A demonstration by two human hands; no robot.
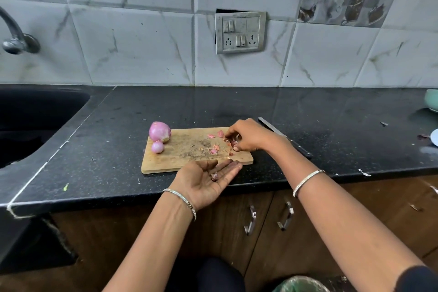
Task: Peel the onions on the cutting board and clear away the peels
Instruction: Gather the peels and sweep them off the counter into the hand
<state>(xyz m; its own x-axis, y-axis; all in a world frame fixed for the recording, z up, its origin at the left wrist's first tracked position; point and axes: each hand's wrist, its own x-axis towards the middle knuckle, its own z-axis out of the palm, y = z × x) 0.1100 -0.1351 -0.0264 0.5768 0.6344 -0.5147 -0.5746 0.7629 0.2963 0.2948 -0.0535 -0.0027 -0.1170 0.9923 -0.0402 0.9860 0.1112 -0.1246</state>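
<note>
Head: right hand (248, 136) pinching peel (234, 143) on board (166, 163); left hand (208, 178) palm-up just beside.

Sitting on one cutting board (166, 163): two onions, the large onion (160, 132) and the small onion (157, 147). Lying scattered there: several peel scraps (214, 150), too small for counting exactly, plus one scrap (214, 176) resting in the left hand (199, 182). Reaching in: two hands, counting the right hand (248, 137), wearing two bangles, the left bangle (182, 201) and the right bangle (308, 181). Lying alongside: one knife (275, 130). Hanging below: two cabinet handles (251, 220). Showing behind: one switch plate (239, 32), one tap (14, 35), one sink (35, 114).
</note>
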